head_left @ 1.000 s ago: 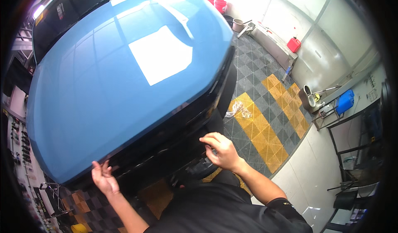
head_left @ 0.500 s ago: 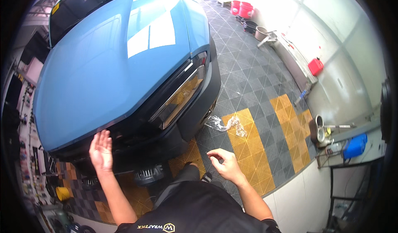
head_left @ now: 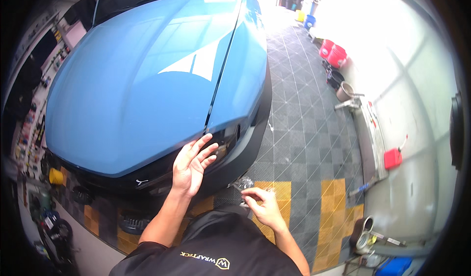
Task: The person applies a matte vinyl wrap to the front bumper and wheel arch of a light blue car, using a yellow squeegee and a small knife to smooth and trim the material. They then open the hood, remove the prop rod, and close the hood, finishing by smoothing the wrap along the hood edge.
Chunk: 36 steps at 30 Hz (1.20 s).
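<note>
A blue car hood [head_left: 113,114] fills the left and middle of the view, its dark front trim [head_left: 162,180] running below it. By the front corner, near the headlight [head_left: 226,143], my left hand [head_left: 190,170] is raised with its palm showing and its fingers spread. Whether its fingertips touch the hood edge, I cannot tell. My right hand [head_left: 262,208] is farther right and lower, thumb and forefinger drawn together. Anything between them is too small to make out. Just beyond it, a crumpled piece of clear film [head_left: 242,183] is seen over the floor tiles.
Grey and yellow floor tiles [head_left: 306,143] stretch along the car's side. Against the right wall stand red buckets [head_left: 336,55], a brown bucket [head_left: 345,91] and a red can [head_left: 392,158]. A yellow bucket [head_left: 56,176] and black wheeled items stand at the left.
My view has turned, and I am closer to the hood corner. My left hand has shifted right along the front edge, its fingers now more spread. My right hand remains pinched.
</note>
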{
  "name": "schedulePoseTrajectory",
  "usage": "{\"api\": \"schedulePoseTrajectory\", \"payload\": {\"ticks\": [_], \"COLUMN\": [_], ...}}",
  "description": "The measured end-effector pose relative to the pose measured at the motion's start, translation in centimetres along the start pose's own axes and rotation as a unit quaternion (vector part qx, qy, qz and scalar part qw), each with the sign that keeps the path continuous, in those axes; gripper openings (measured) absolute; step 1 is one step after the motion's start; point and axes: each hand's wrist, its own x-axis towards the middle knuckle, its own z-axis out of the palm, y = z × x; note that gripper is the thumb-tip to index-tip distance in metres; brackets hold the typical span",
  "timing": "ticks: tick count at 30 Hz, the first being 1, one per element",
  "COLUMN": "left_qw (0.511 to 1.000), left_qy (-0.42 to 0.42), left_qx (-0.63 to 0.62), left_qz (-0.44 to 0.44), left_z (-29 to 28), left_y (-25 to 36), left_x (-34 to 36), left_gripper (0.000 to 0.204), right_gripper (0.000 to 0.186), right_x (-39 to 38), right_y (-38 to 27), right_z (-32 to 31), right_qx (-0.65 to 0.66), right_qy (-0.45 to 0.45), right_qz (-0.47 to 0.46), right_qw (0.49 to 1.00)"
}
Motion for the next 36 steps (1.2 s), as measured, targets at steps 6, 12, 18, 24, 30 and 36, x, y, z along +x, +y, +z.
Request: {"api": "schedulePoseTrajectory", "payload": {"ticks": [6, 12, 18, 24, 30, 36], "left_qw": [0.986, 0.949, 0.884, 0.807, 0.741, 0.657], "left_qy": [0.09, 0.104, 0.214, 0.434, 0.483, 0.594], "left_qx": [-0.14, -0.27, -0.276, -0.112, -0.113, -0.078], "left_qz": [0.02, 0.122, 0.309, 0.385, 0.452, 0.458], "left_z": [3.0, 5.0, 6.3, 5.6, 5.2, 6.9], "left_y": [-2.7, -4.6, -7.3, -7.5, -7.6, -7.0], "left_x": [2.6, 3.3, 3.9, 4.0, 3.1, 3.7], "left_gripper": [0.035, 0.048, 0.04, 0.014, 0.031, 0.043], "right_gripper": [0.019, 0.02, 0.021, 0.022, 0.023, 0.022], "right_x": [7.9, 19.9, 31.2, 39.7, 48.3, 55.8], "right_y": [-0.7, -4.6, -7.4, -7.2, -6.2, -8.8], "right_z": [-8.2, -10.7, -15.5, -25.1, -31.5, -31.4], "right_qx": [0.056, 0.081, 0.094, 0.116, 0.097, 0.159], "right_qy": [-0.029, -0.201, -0.395, -0.522, -0.568, -0.57], "right_qz": [0.042, -0.049, -0.045, 0.026, 0.109, 0.044], "right_qw": [0.997, 0.975, 0.913, 0.844, 0.81, 0.805]}}
